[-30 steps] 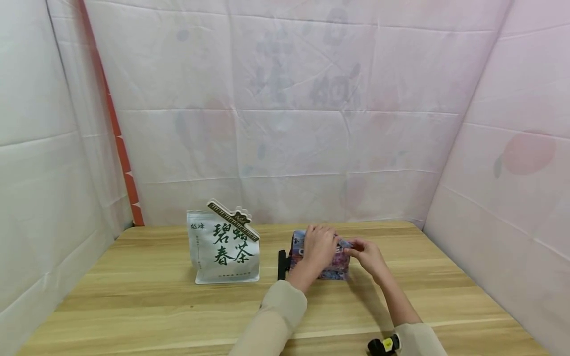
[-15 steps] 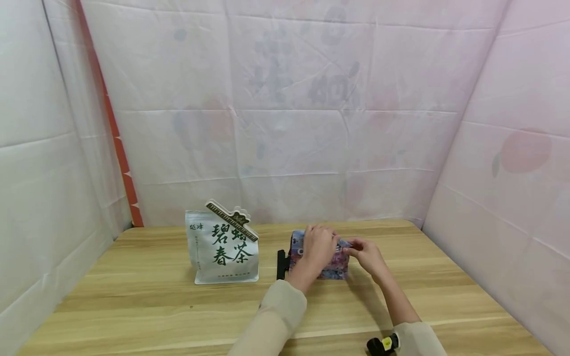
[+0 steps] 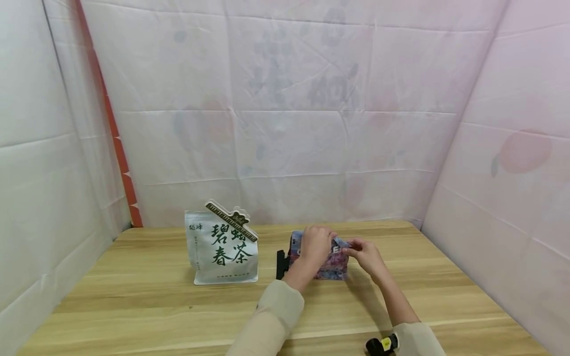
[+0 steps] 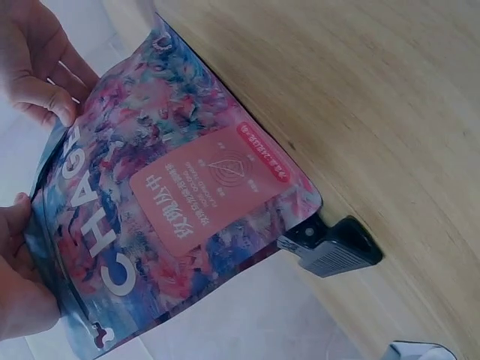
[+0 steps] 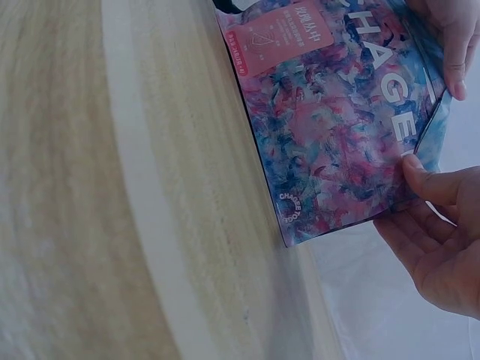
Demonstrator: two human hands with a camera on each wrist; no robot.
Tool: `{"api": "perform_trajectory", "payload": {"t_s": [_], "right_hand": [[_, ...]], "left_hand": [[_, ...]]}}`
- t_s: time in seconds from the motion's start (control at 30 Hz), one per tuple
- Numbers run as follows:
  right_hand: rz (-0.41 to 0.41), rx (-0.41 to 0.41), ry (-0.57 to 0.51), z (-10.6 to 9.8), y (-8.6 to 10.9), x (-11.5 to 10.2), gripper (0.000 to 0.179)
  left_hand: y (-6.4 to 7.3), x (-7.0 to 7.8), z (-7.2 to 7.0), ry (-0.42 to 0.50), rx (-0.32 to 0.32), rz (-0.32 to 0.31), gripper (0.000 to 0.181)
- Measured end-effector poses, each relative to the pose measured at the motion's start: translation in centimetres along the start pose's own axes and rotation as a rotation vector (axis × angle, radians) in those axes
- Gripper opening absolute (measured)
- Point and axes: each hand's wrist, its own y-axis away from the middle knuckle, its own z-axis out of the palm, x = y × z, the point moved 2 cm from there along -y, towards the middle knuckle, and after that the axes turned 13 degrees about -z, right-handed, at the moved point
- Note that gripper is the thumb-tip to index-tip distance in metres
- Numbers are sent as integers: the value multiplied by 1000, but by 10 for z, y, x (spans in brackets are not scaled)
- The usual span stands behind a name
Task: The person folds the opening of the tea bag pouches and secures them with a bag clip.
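Note:
A blue-and-pink tea pouch [image 3: 331, 267] lettered CHAGEE stands on the wooden table, its top edge between both hands. My left hand [image 3: 315, 244] grips the top edge near the middle, covering part of the lettering. At the top right corner my right hand [image 3: 365, 255] pinches the pouch, thumb [image 5: 427, 180] on the printed front and the other fingers behind. The corner there is bent over, as the right wrist view shows. A black clip [image 4: 337, 247] sits at the pouch's lower left side, close to the tabletop.
To the left stands a pale tea pouch [image 3: 224, 259] with dark green characters, a large ruler-edged clip [image 3: 239, 218] slanting across its top right corner. A black device with a yellow label [image 3: 386, 343] is at the right cuff. White cloth [image 3: 285, 148] walls surround the table [image 3: 147, 296].
My left hand has shifted slightly left along the pouch's top, with its fingers drawn in more, uncovering more lettering. The right hand keeps its pinch on the corner.

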Motion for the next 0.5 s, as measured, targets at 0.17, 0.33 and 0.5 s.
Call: {"api": "perform_trajectory", "payload": {"t_s": [0.17, 0.33, 0.5], "right_hand": [[-5, 2, 12, 0, 0, 0, 22], [-14, -6, 14, 0, -2, 1, 22], [-15, -21, 9, -2, -1, 2, 22]], "left_hand": [[3, -1, 0, -53, -15, 24, 28], [3, -4, -3, -86, -30, 26, 30], [3, -11, -6, -66, -10, 10, 30]]}}
